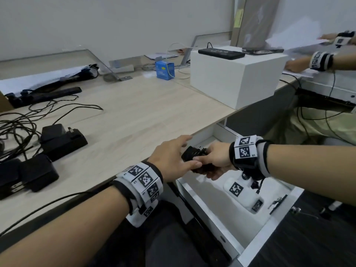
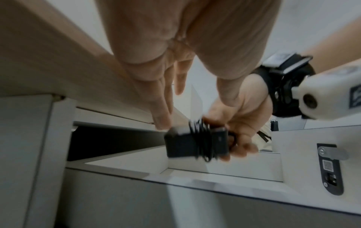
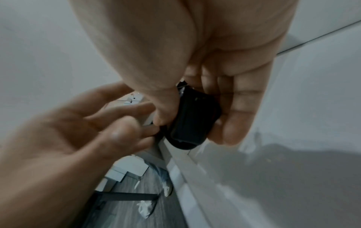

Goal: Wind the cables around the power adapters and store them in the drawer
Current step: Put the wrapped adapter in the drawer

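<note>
A black power adapter point(image 1: 193, 156) with its cable wound round its middle hangs over the open white drawer point(image 1: 273, 224). My right hand point(image 1: 215, 158) grips one end of it, thumb on one side and fingers on the other. In the right wrist view the adapter point(image 3: 192, 121) sits between the thumb and fingers. My left hand point(image 1: 173, 157) reaches in from the left with straight fingers, whose tips touch the adapter point(image 2: 195, 143) at its other end. Several more black adapters point(image 1: 61, 139) lie on the desk at the left, with loose cables point(image 1: 19, 122) tangled beside them.
A white box point(image 1: 237, 74) with a black device on top stands at the back right of the wooden desk point(image 1: 134, 112). A small blue box point(image 1: 164, 70) sits behind it. Another person's hands point(image 1: 317, 60) work at the far right. A lock plate point(image 2: 330, 168) is on the drawer front.
</note>
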